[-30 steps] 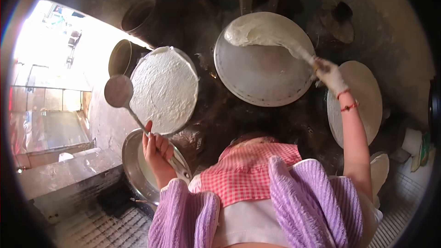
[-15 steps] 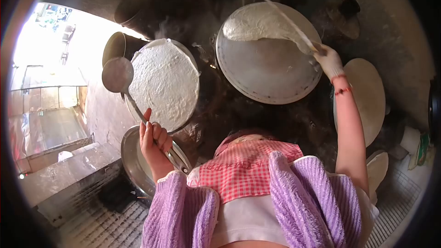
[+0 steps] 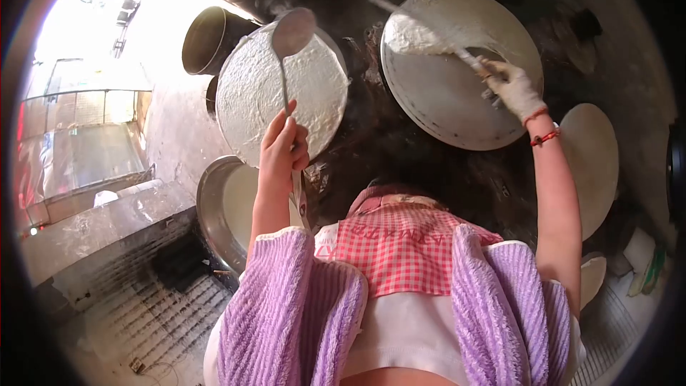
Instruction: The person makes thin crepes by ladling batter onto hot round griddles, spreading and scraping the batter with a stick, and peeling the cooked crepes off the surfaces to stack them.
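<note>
My left hand (image 3: pixel 284 144) is wrapped round the handle of a metal ladle (image 3: pixel 294 32), whose bowl hangs over the upper part of a round griddle coated with white batter (image 3: pixel 250 93). My right hand (image 3: pixel 511 86), in a pale glove, grips a long thin stick (image 3: pixel 429 25). The stick lies across a second round griddle (image 3: pixel 450 111). On that griddle a folded white sheet (image 3: pixel 457 7) covers the top edge, and part of it reaches down beside my right hand. Where the sheet and stick meet is blurred.
A steel pot of whitish liquid (image 3: pixel 239 196) stands below the left griddle. At the right is another round white surface (image 3: pixel 589 168). An empty-looking metal container (image 3: pixel 205 41) is at upper left, and a ledge (image 3: pixel 107 221) runs along the lower left.
The ladle has moved rightward and up, from the left griddle's edge to over its batter. The stick has shifted lower on the second griddle. The whole view has also shifted.
</note>
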`<state>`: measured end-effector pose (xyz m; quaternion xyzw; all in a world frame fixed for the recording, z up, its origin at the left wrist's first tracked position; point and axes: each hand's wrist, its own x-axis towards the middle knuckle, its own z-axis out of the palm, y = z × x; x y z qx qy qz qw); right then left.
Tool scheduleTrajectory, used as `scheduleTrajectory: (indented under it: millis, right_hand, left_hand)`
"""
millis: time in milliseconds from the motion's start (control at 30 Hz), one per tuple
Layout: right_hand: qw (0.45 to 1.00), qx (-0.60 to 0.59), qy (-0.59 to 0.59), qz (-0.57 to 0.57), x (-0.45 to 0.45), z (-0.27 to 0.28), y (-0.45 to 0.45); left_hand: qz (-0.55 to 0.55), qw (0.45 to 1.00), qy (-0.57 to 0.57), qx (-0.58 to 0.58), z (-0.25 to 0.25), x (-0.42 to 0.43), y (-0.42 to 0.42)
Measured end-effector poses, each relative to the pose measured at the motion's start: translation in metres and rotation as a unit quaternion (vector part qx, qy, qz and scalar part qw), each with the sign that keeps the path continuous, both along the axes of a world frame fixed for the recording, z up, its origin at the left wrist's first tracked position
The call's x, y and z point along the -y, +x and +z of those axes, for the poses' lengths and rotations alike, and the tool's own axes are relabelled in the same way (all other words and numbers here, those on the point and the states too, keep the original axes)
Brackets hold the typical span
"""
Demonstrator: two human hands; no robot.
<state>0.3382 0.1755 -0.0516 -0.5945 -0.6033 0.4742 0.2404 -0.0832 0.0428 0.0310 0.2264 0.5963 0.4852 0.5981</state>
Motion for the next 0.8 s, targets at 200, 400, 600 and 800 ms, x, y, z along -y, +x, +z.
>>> scheduleTrajectory:
  millis: [200,400,600,800]
  right_hand:
    - [0.984,-0.077,-0.083,-0.138,0.093,0.008,0.052]
    - [0.997,-0.023,0.024,-0.073,0.052,-0.017,0.036]
    - [0.987,-0.073,-0.134,-0.044,0.115,0.004,0.014]
    - [0.962,-0.14,-0.095,-0.216,0.3,-0.084,0.036]
  left_hand:
    - [-0.163,0.885,0.095,-0.426,-0.037,0.015,0.014]
    - [-0.184,0.81,0.133,-0.541,-0.029,0.004,0.071]
    - [-0.182,0.817,0.138,-0.53,-0.05,0.067,0.092]
    - [-0.339,0.824,0.162,-0.424,-0.023,0.129,0.084]
